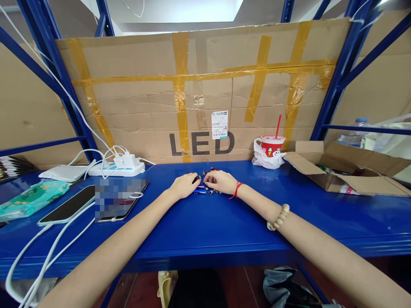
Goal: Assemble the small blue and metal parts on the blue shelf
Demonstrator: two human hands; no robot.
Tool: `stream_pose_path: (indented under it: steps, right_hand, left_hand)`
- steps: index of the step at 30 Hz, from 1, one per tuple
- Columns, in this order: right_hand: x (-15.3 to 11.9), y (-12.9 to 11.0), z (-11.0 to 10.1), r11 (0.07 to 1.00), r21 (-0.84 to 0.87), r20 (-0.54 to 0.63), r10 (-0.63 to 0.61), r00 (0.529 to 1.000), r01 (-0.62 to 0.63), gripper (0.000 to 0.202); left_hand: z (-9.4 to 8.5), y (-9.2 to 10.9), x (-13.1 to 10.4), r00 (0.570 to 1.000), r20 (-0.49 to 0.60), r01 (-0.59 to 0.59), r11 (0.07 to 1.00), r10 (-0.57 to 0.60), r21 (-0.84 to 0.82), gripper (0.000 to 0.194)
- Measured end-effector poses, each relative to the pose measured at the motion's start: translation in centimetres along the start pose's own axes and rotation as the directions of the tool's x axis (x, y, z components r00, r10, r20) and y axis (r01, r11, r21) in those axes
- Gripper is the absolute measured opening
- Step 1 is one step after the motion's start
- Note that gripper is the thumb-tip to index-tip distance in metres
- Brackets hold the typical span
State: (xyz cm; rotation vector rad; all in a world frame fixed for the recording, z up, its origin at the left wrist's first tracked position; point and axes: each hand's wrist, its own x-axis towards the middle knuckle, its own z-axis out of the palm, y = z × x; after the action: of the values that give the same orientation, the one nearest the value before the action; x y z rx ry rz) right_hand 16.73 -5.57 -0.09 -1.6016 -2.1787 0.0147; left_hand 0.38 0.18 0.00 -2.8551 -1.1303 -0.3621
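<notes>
My left hand (184, 185) rests low over the blue shelf top, fingers curled round a small black piece (195, 179) whose kind I cannot make out. Close by on the right, my right hand (222, 182) has its fingertips pinched together and turned toward the left hand; whatever they hold is too small to name. Between and just below the hands lie small shiny blue cylinders (199, 191). Several little silver and dark parts (210, 192) are scattered beside them, partly hidden by my right hand. Small dark red pieces (213, 169) lie behind its fingers.
To the left are two phones (69, 206) (123, 201), white cables, a power strip (117, 169) and a green packet (32, 199). A red-and-white cup (272, 146) with a straw and an open cardboard box (348, 173) stand to the right. A cardboard panel (141, 102) closes off the back.
</notes>
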Motion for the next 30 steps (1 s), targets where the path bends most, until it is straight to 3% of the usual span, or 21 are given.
stream_pose_path:
  steps: [30]
  right_hand:
    - [0.04,0.21,0.19,1.000,0.026,0.020,-0.013,1.000,0.013,0.015]
  left_hand:
    - [0.03,-0.06,-0.01,1.000,0.007,0.000,1.000,0.000,0.001,0.036]
